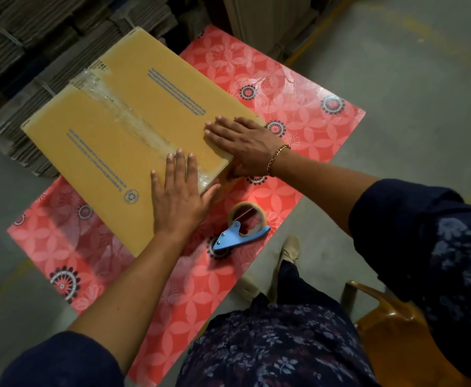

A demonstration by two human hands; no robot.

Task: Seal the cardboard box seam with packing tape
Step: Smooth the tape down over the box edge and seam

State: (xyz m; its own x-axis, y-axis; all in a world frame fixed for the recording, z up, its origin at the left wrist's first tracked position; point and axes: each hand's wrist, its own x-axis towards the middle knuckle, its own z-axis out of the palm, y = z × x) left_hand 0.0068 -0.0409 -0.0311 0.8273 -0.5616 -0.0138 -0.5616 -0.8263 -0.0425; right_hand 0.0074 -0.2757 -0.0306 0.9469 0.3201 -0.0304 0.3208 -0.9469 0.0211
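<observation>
Left hand (177,196) and right hand (240,143) both open, flat on cardboard box (133,129). Clear tape strip (133,121) wrinkled: weak seal. Box overhangs far table (298,107) edge: push may tip it.

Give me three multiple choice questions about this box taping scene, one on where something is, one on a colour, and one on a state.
1. Where is the tape dispenser?
A. On top of the cardboard box
B. On the tablecloth, near the box's closest corner
C. In the right hand

2. What colour is the dispenser's handle?
A. Blue
B. Green
C. Black

3. What state is the box seam in?
A. Bare, no tape
B. Covered with clear tape
C. Flaps standing open

Answers:
1 B: it lies on the red floral tablecloth, touched by neither hand.
2 A: the metal handle is light blue.
3 B: shiny clear tape runs along the seam of the cardboard box, and the left hand and right hand press flat at its near end.
</observation>
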